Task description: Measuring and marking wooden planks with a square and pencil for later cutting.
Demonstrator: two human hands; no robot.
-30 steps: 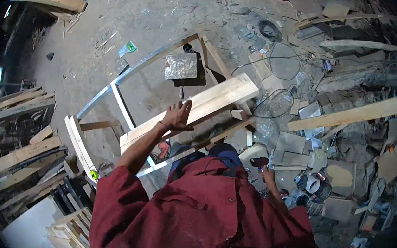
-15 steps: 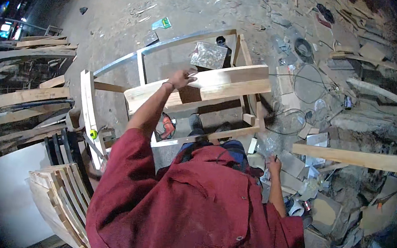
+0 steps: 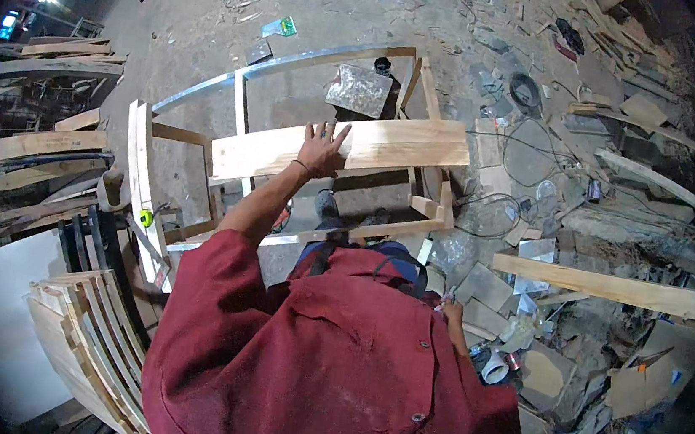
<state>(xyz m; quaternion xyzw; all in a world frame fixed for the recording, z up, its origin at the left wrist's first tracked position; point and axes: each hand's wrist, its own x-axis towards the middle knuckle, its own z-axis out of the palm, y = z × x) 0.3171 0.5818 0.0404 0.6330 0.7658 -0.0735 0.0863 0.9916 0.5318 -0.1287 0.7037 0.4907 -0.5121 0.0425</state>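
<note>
A pale wooden plank [image 3: 411, 139] with a lengthwise line along it lies across a wooden frame [image 3: 240, 112] on the ground in front of me. My left hand [image 3: 322, 153] rests flat on the plank near its middle, fingers spread and palm down. Low at my right side is my right hand [image 3: 451, 307], partly hidden by my shirt. Its fingers are closed around something thin and small that I cannot make out. A red power tool [image 3: 283, 217] stands inside the frame, mostly hidden behind my left forearm.
A yellow-green tape measure [image 3: 146, 218] sits on the frame's left boards. Stacked lumber [image 3: 42, 142] and curved wooden pieces [image 3: 89, 334] fill the left side. At right, a loose beam [image 3: 611, 287] lies over scattered scrap, with looped cable [image 3: 532, 152] beyond. A dusty block [image 3: 359, 91] stands behind the plank.
My left hand has gone from gripping the plank's edge to lying flat on it, and the plank's dark gap no longer shows. My right hand has drawn in toward my body.
</note>
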